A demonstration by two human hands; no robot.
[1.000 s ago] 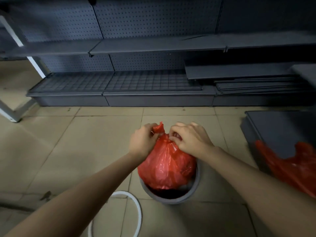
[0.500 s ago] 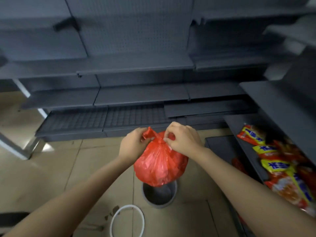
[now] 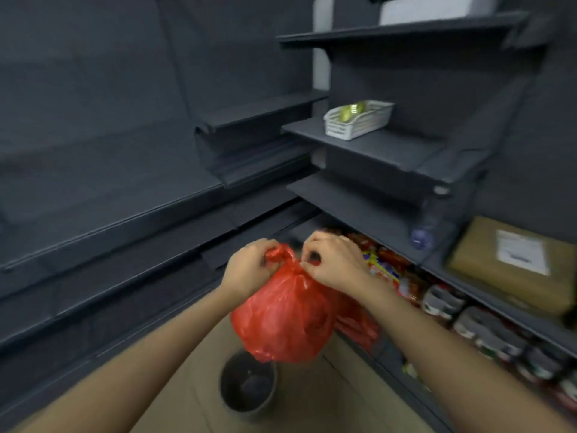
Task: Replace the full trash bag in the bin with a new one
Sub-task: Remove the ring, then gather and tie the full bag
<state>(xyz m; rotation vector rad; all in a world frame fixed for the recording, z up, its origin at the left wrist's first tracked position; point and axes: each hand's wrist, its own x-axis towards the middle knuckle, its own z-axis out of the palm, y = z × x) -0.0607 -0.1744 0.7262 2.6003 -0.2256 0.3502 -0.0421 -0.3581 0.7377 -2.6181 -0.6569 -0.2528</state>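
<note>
step: tying off full bag, clear of bin | left hand and right hand pinch its neck | next: set aside, fetch liner

The tan floor carries the grey bin; a shelf holds a white basket.

Trash bag held up between left hand and right hand, above the bin on the floor. Basket on a shelf behind and right; box on a lower shelf, far right.
</note>
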